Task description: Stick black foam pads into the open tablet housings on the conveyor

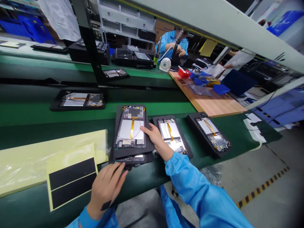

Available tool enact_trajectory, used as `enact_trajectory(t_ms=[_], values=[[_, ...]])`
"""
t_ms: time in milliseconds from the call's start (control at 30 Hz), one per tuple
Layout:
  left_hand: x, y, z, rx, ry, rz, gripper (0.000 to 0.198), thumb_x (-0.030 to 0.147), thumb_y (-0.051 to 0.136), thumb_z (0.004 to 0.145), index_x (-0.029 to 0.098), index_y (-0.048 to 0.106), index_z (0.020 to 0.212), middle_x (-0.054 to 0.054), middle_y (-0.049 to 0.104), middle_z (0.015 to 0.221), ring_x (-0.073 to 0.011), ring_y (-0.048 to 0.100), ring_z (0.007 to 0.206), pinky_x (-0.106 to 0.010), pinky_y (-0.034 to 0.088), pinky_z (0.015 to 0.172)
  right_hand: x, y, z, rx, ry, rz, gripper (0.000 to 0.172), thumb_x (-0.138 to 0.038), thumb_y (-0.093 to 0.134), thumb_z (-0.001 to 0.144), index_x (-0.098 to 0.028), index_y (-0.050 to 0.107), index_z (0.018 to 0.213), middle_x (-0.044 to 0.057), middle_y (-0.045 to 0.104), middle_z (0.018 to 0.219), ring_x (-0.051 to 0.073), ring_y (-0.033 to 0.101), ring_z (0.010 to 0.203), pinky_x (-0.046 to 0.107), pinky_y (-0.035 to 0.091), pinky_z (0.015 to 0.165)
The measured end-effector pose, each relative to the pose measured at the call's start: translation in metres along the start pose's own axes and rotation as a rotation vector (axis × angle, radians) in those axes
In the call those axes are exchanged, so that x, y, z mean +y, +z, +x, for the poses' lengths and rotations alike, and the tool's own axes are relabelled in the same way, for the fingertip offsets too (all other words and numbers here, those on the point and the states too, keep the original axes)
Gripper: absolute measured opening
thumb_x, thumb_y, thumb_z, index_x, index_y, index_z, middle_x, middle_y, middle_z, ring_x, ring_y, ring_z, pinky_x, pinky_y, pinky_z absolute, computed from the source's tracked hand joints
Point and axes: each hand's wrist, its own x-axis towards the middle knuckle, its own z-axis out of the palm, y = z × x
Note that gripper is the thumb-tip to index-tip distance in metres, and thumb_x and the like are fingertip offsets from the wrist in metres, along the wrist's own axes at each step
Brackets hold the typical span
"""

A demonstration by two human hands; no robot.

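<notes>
An opened tablet (125, 129), its circuit board, silvery battery and orange ribbon cable exposed, lies on a black foam tray (150, 147). My right hand (158, 141) grips this tray's right side, thumb over the tablet's edge; its other fingers are partly hidden. Under that tray sits another one, with a second tablet (139, 157) peeking out at the front. Close to the stack's front left corner is my left hand (106, 182), fingers loosely bent and thumb apart, with no held object visible. A black patch sticks to the back of it.
Opened tablets on black trays lie to the right (172, 134), farther right (210, 131) and behind left (79, 99). A yellow sheet with black adhesive strips (72, 183) rests on wrapped yellow sheets (21, 161). Across the green bench, beside a white fan (165, 65), sits a co-worker (166, 42).
</notes>
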Motion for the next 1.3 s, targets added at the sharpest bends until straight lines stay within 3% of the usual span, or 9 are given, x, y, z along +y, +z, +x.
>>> enact_trajectory(t_ms=[233,467,567,667,767,867,967,1100,1300], values=[[-0.039,-0.001,0.044,-0.162,-0.232,0.013,0.031,0.042,0.052,0.109,0.017,0.066,0.121,-0.012,0.068,0.103,-0.0312,0.064,0.093,-0.045,0.056,0.081,0.011,0.003,-0.007,-0.028,-0.064,-0.167,0.054,-0.054,0.081,0.079,-0.018,0.065,0.115,0.013,0.078,0.117,0.027,0.076,0.103,0.039,0.063,0.089],[-0.024,0.004,0.052,-0.065,-0.204,-0.019,0.011,0.024,0.053,0.108,0.017,0.061,0.106,-0.006,0.068,0.089,-0.0207,0.067,0.075,-0.031,0.056,0.066,-0.011,-0.014,-0.025,0.041,-0.222,-0.484,0.032,-0.038,0.081,0.083,-0.019,0.076,0.107,0.013,0.071,0.118,0.032,0.063,0.124,0.049,0.049,0.111],[-0.012,0.006,0.053,-0.023,-0.085,-0.062,0.008,0.014,0.056,0.106,0.015,0.062,0.111,-0.008,0.071,0.095,-0.0199,0.070,0.080,-0.031,0.058,0.075,-0.019,-0.017,-0.049,0.084,-0.354,-0.556,0.033,-0.033,0.075,0.088,-0.019,0.074,0.118,0.014,0.066,0.132,0.030,0.060,0.128,0.046,0.047,0.112],[-0.001,0.016,0.056,0.029,0.116,-0.108,0.021,0.005,0.059,0.101,0.014,0.064,0.119,-0.011,0.075,0.107,-0.0242,0.072,0.097,-0.036,0.059,0.091,-0.021,-0.017,-0.074,-0.037,-0.452,-0.555,0.026,-0.033,0.067,0.095,-0.021,0.075,0.117,0.009,0.073,0.108,0.022,0.069,0.096,0.036,0.056,0.087],[0.004,0.028,0.061,0.050,0.247,-0.166,0.026,0.000,0.060,0.097,0.014,0.065,0.119,-0.012,0.076,0.107,-0.0247,0.073,0.101,-0.036,0.060,0.096,-0.014,-0.014,-0.088,-0.242,-0.273,-0.401,0.026,-0.036,0.074,0.092,-0.021,0.077,0.113,0.004,0.075,0.091,0.017,0.068,0.079,0.030,0.054,0.070],[0.002,0.031,0.069,-0.004,0.242,-0.237,0.024,0.004,0.056,0.100,0.012,0.064,0.121,-0.013,0.075,0.109,-0.0218,0.073,0.102,-0.032,0.061,0.096,-0.003,-0.014,-0.088,-0.256,-0.091,-0.202,0.027,-0.043,0.079,0.086,-0.020,0.077,0.101,0.002,0.074,0.083,0.017,0.068,0.074,0.029,0.056,0.068],[-0.012,0.027,0.081,-0.154,0.194,-0.310,0.030,0.006,0.050,0.101,0.015,0.065,0.125,-0.013,0.073,0.121,-0.0215,0.070,0.115,-0.032,0.061,0.101,0.002,-0.018,-0.083,-0.128,-0.058,-0.072,0.030,-0.045,0.085,0.080,-0.020,0.076,0.094,0.000,0.070,0.075,0.016,0.067,0.070,0.030,0.058,0.067],[-0.046,0.022,0.091,-0.401,0.411,-0.277,0.042,0.006,0.047,0.098,0.024,0.072,0.125,-0.010,0.067,0.146,-0.0323,0.055,0.143,-0.056,0.047,0.119,-0.001,-0.027,-0.082,-0.062,-0.069,-0.042,0.030,-0.042,0.087,0.078,-0.022,0.078,0.097,0.000,0.072,0.077,0.017,0.070,0.071,0.031,0.060,0.072],[-0.084,0.023,0.097,-0.418,0.546,-0.216,0.039,0.017,0.055,0.100,0.026,0.071,0.135,-0.007,0.068,0.147,-0.0310,0.058,0.143,-0.058,0.034,0.127,-0.002,-0.021,-0.086,-0.125,-0.083,-0.164,0.016,-0.033,0.082,0.081,-0.021,0.081,0.092,0.002,0.071,0.089,0.015,0.072,0.073,0.029,0.060,0.071]])
